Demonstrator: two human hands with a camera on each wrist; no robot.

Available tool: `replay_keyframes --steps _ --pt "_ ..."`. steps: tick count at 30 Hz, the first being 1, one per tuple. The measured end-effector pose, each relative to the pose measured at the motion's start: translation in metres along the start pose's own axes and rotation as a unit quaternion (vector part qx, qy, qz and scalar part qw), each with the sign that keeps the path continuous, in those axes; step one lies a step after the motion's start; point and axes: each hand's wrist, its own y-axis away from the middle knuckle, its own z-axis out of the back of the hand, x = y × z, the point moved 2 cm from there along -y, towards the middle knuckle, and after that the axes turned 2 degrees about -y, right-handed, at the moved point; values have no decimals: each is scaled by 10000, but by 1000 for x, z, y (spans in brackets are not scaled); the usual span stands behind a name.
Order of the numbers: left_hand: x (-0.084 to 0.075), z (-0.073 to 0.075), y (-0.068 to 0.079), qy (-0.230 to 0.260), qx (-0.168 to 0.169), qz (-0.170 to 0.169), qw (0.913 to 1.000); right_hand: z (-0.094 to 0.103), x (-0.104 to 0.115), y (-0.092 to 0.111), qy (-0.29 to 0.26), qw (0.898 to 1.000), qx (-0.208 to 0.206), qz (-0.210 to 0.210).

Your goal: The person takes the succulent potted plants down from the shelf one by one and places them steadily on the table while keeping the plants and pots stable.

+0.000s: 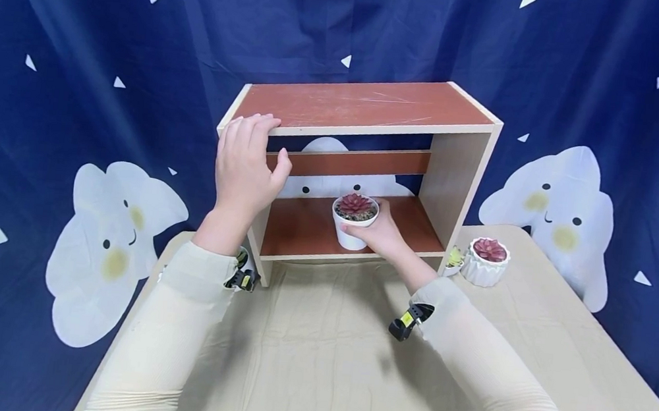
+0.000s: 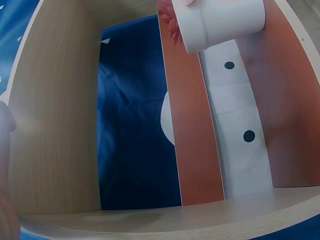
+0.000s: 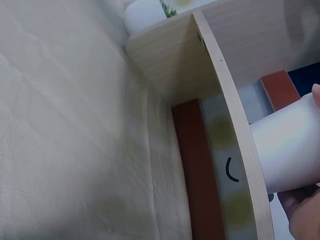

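Observation:
A small two-tone shelf unit (image 1: 369,103) with a reddish-brown top stands on the cloth. My right hand (image 1: 383,230) grips a white-potted red succulent (image 1: 353,231) from its right side, thumb across the front. The pot is upright at the front of the lower board; whether its base touches the board, I cannot tell. In the left wrist view the white pot (image 2: 220,25) appears sideways at the top. My left hand (image 1: 247,164) rests on the unit's upper left front corner, fingers extended over the top and thumb apart. It holds nothing.
Right of the unit, another red succulent in a ribbed white pot (image 1: 484,273) stands beside a small yellow-green plant (image 1: 454,257), partly hidden by the side panel. Beige cloth (image 1: 315,350) covers the table. A dark blue curtain (image 1: 112,46) hangs behind.

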Motion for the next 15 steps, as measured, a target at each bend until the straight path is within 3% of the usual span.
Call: replay_keyframes --steps 15 --pt "0 0 0 -14 4 23 10000 2 1 7 -179 9996 -78 224"
